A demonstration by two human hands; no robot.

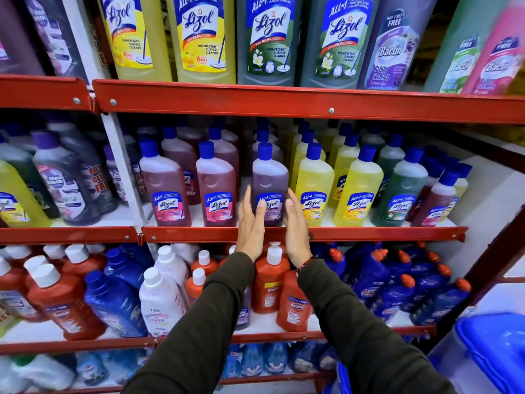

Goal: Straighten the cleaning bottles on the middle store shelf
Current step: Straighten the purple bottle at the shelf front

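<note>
A purple Lizol bottle (270, 174) with a blue cap stands upright at the front of the middle shelf (369, 233). My left hand (251, 223) lies flat against its left side and my right hand (295, 223) flat against its right side, fingers straight, palms facing each other. Neither hand is closed around it. To its left stand two pink Lizol bottles (166, 183) (217, 183). Yellow Lizol bottles (314, 186) (358, 189) stand to its right, then a green one (402, 191).
Large Lizol and Bactin bottles (270, 38) fill the upper shelf. Below, red Bactin bottles (270, 280), blue bottles (397, 282) and a white bottle (160, 302) lean at angles. A blue plastic bin (494, 351) sits at the lower right. A white upright (125, 172) divides the bays.
</note>
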